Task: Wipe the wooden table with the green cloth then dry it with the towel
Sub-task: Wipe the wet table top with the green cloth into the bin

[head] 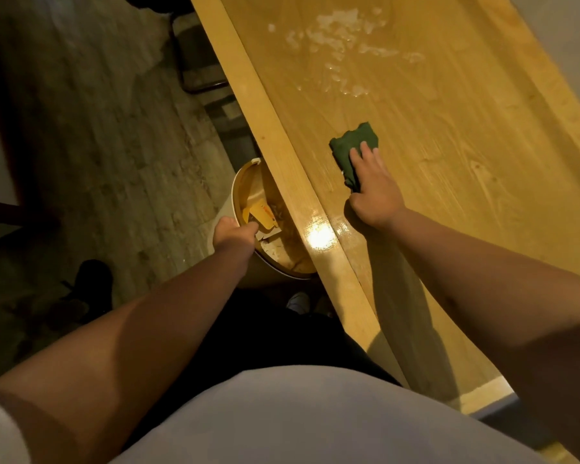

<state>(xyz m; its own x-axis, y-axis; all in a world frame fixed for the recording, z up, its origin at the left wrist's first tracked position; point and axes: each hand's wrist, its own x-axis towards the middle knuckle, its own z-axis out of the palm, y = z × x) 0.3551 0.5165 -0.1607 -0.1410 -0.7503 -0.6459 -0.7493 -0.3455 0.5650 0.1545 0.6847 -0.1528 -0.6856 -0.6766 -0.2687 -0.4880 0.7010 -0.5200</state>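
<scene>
Head view: a person's right hand (372, 185) presses the green cloth (352, 152) flat on the wooden table (449, 135), fingers spread straight over it, while the left hand (233, 234) curls around the rim of a waste bin (236, 195) held just below the table's near edge. A wet, foamy patch (342, 45) lies farther up the tabletop. The sweep may push spill past the bin onto the floor (98, 128) if the bin drifts. No towel is visible.

One green cloth (354, 147), one bin (245, 182), two hands (375, 189).
</scene>
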